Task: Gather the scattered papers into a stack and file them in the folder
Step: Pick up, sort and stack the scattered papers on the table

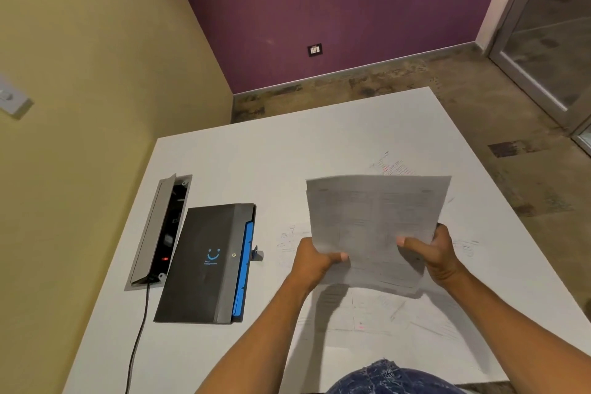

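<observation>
Both hands, left hand (311, 261) and right hand (439, 254), pinch a raised paper stack (377, 227); loose sheets (399, 313), seemingly several, lie beneath. Square the edges before turning left to the closed folder (208, 262).

You have a single view, from a wide-angle camera worn on your head, looking forward and steeply down over the white desk (249, 169). Your forearms enter from the bottom edge, so the left hand (311, 261) and right hand (439, 253) sit close beneath the lens, near the middle of the frame. The desk's far edge lies about mid-height; beyond it the view takes in floor (479, 80) and the corner where two walls meet.
</observation>
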The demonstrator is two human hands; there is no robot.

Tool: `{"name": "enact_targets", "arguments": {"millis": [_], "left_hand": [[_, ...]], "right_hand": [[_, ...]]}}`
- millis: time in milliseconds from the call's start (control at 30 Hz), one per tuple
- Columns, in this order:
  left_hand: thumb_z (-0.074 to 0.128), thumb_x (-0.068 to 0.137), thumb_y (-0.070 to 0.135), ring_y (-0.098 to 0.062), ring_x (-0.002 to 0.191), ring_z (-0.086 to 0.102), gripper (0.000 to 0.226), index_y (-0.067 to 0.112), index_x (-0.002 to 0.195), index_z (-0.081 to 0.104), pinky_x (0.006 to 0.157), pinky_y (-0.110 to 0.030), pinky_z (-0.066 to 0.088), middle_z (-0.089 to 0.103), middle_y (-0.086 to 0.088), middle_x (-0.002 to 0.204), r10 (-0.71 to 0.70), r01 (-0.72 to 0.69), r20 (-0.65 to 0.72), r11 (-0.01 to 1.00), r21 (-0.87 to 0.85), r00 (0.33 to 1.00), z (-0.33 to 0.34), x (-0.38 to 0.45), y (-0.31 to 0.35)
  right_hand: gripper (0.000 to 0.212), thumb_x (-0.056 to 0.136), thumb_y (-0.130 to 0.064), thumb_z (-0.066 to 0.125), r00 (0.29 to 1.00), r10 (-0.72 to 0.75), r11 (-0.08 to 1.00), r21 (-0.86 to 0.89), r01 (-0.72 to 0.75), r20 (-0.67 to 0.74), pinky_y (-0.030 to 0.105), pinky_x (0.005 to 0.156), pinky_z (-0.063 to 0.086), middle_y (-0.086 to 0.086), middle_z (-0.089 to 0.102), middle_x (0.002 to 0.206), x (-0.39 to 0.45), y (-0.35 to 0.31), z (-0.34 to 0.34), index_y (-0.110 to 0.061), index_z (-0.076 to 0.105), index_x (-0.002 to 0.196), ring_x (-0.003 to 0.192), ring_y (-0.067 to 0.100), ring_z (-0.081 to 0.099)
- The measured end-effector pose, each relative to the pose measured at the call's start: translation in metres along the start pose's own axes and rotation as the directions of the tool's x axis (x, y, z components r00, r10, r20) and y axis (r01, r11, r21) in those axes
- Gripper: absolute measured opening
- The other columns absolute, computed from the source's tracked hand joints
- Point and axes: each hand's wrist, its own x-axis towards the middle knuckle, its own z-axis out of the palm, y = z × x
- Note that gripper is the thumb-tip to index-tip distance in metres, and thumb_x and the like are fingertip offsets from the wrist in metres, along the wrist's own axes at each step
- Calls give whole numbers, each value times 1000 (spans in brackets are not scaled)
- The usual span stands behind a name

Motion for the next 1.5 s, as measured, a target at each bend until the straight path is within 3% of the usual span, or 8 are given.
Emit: {"name": "enact_targets", "arguments": {"millis": [100,200,367,533,633,867,1200,1500], "left_hand": [[87,74,4,-7,90,73,38,28,100,72,78,-19,58,77,10,97,12,-12,-6,1000,17,1000,2,-2,-9],[90,73,10,-6,94,74,43,24,110,73,86,-24,60,78,10,103,20,-22,19,997,74,1000,0,-2,-20],[83,82,15,-12,106,71,44,17,124,70,98,-32,58,74,4,119,-1,-8,40,978,208,999,-4,-4,-40],[67,86,8,-25,124,59,59,25,140,52,101,-35,52,56,-3,138,-108,137,-94,902,409,990,-13,2,-55],[74,86,35,-31,128,50,73,17,147,37,106,-47,43,45,-12,144,-222,436,-401,680,589,889,-28,0,-67],[82,61,72,-26,123,52,99,15,133,46,103,-51,45,50,-7,135,-359,617,-506,545,569,784,-49,-16,-116],[81,74,44,-24,106,58,49,21,111,60,95,-44,49,56,-2,112,-420,608,-444,609,509,792,-37,-7,-119],[68,97,23,-8,80,67,11,13,100,66,56,-13,49,73,-1,104,-180,259,-273,922,288,945,-59,-7,-91]], "right_hand": [[47,67,-1,76,1000,-10,999,-42,12,26,18,73,59,-15,79,90,-3,8,-3,-43,80,87,88,7,75],[51,69,16,84,997,53,998,-25,-51,55,20,74,59,-10,79,94,-3,18,-11,-26,77,96,95,20,73],[87,36,-44,104,965,254,967,-34,-252,68,29,78,63,4,79,106,-6,31,-17,-12,72,112,99,21,75],[29,75,-9,87,962,254,966,-27,-258,-105,49,91,59,7,78,101,0,34,-14,-16,74,100,101,33,73],[39,71,-22,89,947,235,972,53,-229,-221,51,91,58,12,78,106,0,34,-18,-11,76,106,100,35,75],[27,84,-9,80,941,232,973,79,-219,-246,54,92,58,5,79,108,-8,34,-33,-19,76,108,96,27,77],[30,83,-11,83,935,235,972,74,-224,-265,64,94,55,10,77,113,-13,39,-37,-20,76,111,103,37,74],[28,83,-13,83,933,244,970,87,-229,-266,64,90,57,8,78,109,-13,38,-38,-19,76,110,99,37,75]]}}
